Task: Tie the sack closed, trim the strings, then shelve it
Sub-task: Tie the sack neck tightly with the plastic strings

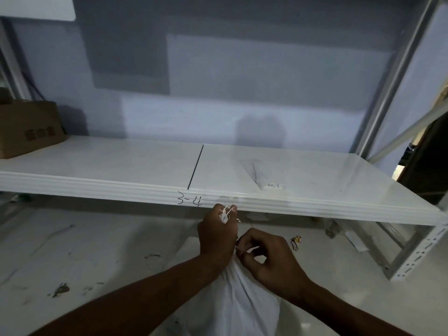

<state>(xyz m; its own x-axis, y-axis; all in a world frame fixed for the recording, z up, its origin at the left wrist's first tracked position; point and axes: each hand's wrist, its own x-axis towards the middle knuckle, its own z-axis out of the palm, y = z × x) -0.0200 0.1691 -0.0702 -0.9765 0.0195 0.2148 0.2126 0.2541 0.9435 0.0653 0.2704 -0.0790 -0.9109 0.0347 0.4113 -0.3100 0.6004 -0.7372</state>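
The white sack (247, 304) (creased, neck bunched) is gripped by the left hand (215, 236); the right hand (271, 258) pinches a white string (252, 250).

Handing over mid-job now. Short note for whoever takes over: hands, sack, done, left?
Left hand grips the gathered neck of the sack; frayed strings poke from the fist.
Right hand pinches a string end at the neck.
The sack stands on the floor, in front of the shelf.
Done: neck gathered; a knot cannot be seen.
Left: finish the tie, trim the strings, lift the sack onto the shelf.
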